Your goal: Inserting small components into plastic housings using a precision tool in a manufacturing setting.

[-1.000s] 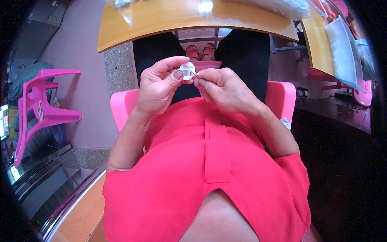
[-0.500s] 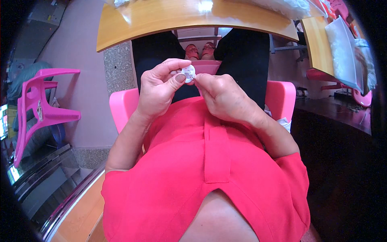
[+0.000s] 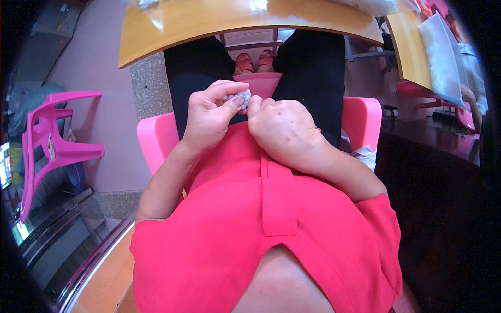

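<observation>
I sit on a pink plastic chair (image 3: 156, 138) and look down over my red top. My left hand (image 3: 211, 112) pinches a small white round object (image 3: 242, 97) between thumb and fingers, above my lap. My right hand (image 3: 282, 130) is curled into a loose fist right beside it, its fingertips touching the small white object from the right. Most of the object is hidden by my fingers.
A wooden table edge (image 3: 172, 31) curves across the top, and a second table (image 3: 412, 52) bears a white bag (image 3: 443, 57) at the upper right. An empty pink chair (image 3: 57, 141) stands at the left. My feet (image 3: 255, 60) rest under the table.
Both hands have sunk a little toward my lap. My right hand has rolled over into a fist, covering more of the small white object.
</observation>
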